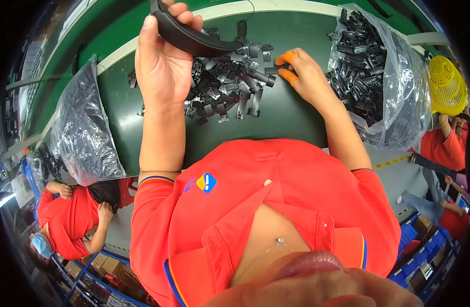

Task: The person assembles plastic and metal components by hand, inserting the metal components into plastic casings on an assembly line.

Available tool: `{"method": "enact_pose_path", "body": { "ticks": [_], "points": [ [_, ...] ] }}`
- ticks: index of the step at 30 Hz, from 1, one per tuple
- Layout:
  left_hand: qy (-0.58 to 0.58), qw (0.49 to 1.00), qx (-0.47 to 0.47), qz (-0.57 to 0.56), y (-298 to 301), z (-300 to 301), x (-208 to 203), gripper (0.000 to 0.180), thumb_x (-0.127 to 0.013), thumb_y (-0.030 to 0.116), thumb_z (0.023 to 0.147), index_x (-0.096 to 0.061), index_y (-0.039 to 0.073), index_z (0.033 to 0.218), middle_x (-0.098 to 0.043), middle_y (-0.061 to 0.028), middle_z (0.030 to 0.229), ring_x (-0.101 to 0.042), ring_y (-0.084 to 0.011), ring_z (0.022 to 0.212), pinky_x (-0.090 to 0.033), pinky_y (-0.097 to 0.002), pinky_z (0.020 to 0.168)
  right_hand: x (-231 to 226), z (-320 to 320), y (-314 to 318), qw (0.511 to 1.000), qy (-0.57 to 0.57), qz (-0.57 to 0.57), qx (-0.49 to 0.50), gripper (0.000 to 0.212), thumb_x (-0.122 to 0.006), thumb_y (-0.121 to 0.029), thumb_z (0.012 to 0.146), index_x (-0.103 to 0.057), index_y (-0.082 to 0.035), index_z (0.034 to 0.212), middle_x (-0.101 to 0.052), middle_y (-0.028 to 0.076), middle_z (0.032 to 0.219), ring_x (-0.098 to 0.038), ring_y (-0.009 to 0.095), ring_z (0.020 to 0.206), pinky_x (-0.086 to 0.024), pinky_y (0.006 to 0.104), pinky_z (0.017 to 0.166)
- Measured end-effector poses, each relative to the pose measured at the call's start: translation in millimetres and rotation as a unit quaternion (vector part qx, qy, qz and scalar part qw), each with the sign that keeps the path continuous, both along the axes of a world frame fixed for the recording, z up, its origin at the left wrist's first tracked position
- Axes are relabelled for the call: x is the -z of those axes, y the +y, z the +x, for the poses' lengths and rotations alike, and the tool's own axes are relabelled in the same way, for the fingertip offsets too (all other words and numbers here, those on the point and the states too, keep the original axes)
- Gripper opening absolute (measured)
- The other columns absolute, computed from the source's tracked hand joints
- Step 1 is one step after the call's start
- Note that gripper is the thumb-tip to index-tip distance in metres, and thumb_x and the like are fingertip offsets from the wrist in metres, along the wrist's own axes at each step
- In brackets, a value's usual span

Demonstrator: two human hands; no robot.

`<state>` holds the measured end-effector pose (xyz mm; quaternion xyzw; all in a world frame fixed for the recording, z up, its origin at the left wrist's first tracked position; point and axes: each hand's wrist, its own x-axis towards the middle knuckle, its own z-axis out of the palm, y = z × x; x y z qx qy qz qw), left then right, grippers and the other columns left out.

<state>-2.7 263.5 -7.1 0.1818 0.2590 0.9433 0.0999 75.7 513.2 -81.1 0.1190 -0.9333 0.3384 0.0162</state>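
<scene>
My left hand (pixel 166 69) is raised over the left part of the green table (pixel 291 120), its fingers closed round a black curved, band-like plastic piece (pixel 186 37). That piece arches to the right, and its upper end runs out of the picture. Lower down on the right, my right hand (pixel 307 77) wears orange finger cots on thumb and forefinger. They pinch a small flat dark part (pixel 270 70) at the right edge of a loose pile of small black and clear plastic parts (pixel 214 84). Some of the pile is hidden behind the left hand and the curved piece.
A clear plastic bag (pixel 406 97) full of black parts stands at the table's right, another clear bag (pixel 84 125) at its left. Beyond the right bag is a yellow basket (pixel 447 86). A seated co-worker (pixel 71 220) is at the left; other people sit at the far right.
</scene>
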Motion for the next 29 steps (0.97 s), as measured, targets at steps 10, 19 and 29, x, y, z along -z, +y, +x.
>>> {"method": "enact_pose_path", "body": {
  "ticks": [10, 19, 29],
  "points": [
    [0.019, 0.997, -0.024, -0.069, 8.4, 18.2, -5.7, 0.039, -0.042, 0.021, 0.093, -0.04, -0.006, 0.12, -0.058, -0.012, 0.102, -0.057, -0.0196, 0.093, -0.043, -0.0385, 0.093, -14.8, 6.8, 0.8, 0.993, 0.103, 0.034, 0.046, 0.023, -0.064, -0.007, 0.074, -0.061, -0.006, 0.097, -0.054, 0.009, 0.099, -0.052, 0.027, 0.093, -0.042, 0.0347, 0.08],
    [0.032, 0.991, -0.042, -0.123, 23.8, 28.0, -7.6, 0.039, -0.042, 0.021, 0.092, -0.041, -0.007, 0.118, -0.059, -0.0138, 0.098, -0.06, -0.0212, 0.088, -0.048, -0.0389, 0.086, -21.5, 19.5, 7.5, 0.973, -0.036, -0.197, 0.114, 0.022, -0.061, -0.009, 0.082, -0.056, -0.004, 0.103, -0.056, 0.004, 0.095, -0.053, 0.017, 0.086, -0.042, 0.0282, 0.075],
    [0.097, 0.962, 0.015, -0.255, 42.3, 46.8, 3.0, 0.033, -0.05, 0.019, 0.09, -0.045, -0.001, 0.116, -0.06, -0.0166, 0.099, -0.061, -0.0217, 0.09, -0.047, -0.0327, 0.083, -53.4, 21.8, -11.2, 0.726, -0.151, -0.67, 0.021, 0.034, -0.054, -0.017, 0.088, -0.048, -0.002, 0.118, -0.05, 0.005, 0.097, -0.052, 0.012, 0.084, -0.045, 0.0303, 0.086]
  ]
}}
